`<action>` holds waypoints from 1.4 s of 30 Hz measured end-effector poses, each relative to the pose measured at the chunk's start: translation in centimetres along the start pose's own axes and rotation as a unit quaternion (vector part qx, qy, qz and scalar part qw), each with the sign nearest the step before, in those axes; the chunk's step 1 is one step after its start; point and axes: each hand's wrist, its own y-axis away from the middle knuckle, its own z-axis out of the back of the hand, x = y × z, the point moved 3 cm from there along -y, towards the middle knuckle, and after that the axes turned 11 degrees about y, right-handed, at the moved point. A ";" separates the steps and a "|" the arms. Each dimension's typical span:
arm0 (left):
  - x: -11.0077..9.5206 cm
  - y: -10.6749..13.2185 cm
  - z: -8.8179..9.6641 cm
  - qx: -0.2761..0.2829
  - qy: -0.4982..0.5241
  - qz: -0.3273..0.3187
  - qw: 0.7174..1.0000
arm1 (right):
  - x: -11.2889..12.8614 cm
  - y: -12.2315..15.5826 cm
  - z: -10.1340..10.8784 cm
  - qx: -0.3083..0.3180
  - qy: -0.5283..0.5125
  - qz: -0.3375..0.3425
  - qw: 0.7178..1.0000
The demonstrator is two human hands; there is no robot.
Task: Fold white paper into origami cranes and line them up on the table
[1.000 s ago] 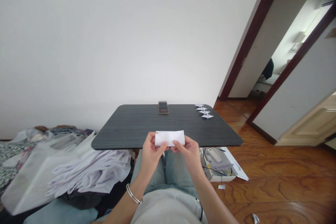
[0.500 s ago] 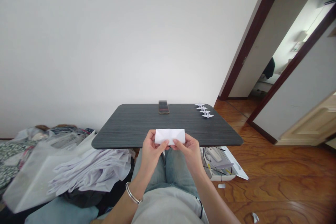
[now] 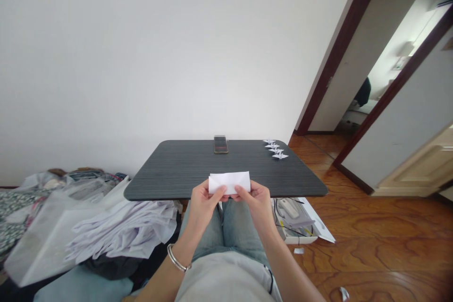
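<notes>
Folded paper (image 3: 230, 180) raised slightly; left fingers (image 3: 217, 195), right fingers (image 3: 244, 194) pinch lower edge.

folded white paper (image 3: 230, 180) at lower centre, lower edge partly hidden by thumbs (image 3: 220, 192), smartphone screen (image 3: 220, 143) above too small to read, patterned cloth (image 3: 10, 231) cut off at left, forearms (image 3: 161, 283) at bottom

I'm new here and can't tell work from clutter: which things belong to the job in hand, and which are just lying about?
Job in hand:
folded white paper rectangle, held by left hand and right hand
probably the small white folded-paper figures

Lying about, apparently:
dark-screened rectangular phone
rumpled white cloth heap
shallow white open box
</notes>
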 end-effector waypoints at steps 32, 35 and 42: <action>-0.1 0.2 -0.6 0.010 0.068 0.012 0.998 | 0.8 0.2 -0.1 0.001 -0.029 0.004 1.000; -0.1 0.2 -0.7 0.009 0.079 0.017 0.997 | 0.7 0.2 -0.2 0.002 -0.031 0.003 1.000; 0.2 0.3 -0.6 0.015 0.082 0.021 0.996 | 0.7 0.2 -0.1 0.004 -0.031 0.008 0.999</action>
